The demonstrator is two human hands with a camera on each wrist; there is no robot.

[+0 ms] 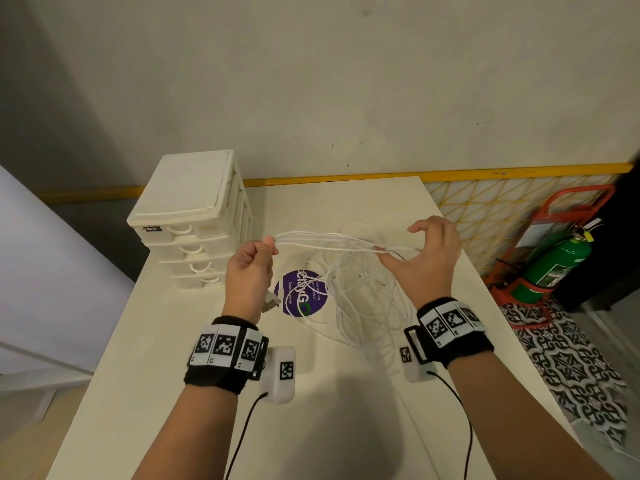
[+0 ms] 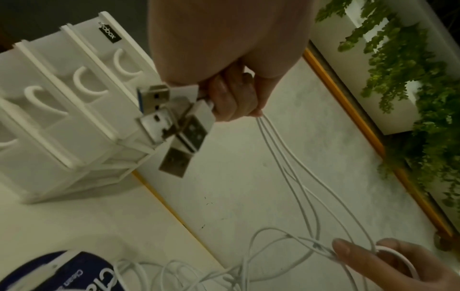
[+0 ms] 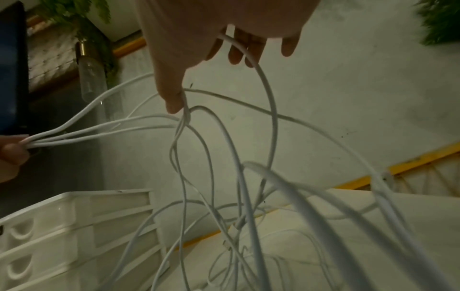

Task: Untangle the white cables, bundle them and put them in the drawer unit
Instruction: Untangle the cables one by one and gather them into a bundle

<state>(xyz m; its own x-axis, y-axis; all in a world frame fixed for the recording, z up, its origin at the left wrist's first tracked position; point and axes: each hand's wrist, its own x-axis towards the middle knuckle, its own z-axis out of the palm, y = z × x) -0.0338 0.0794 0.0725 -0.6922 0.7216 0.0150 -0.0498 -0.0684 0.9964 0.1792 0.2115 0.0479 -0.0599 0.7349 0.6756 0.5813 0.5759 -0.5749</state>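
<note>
Several white cables (image 1: 329, 239) stretch between my hands above the white table (image 1: 145, 358). My left hand (image 1: 251, 266) grips their plug ends in a fist; the USB plugs (image 2: 174, 122) stick out below it. My right hand (image 1: 426, 252) holds the strands further along, thumb (image 3: 171, 98) pressed against them, other fingers spread. From there the cables (image 3: 224, 177) hang in tangled loops (image 1: 360, 306) onto the table. The white drawer unit (image 1: 194, 216) stands at the table's back left, its drawers shut.
A purple round sticker (image 1: 300, 293) lies on the table under the loops. To the right, on the patterned floor, stands a green fire extinguisher (image 1: 554, 261) in a red stand. A wall rises behind the table.
</note>
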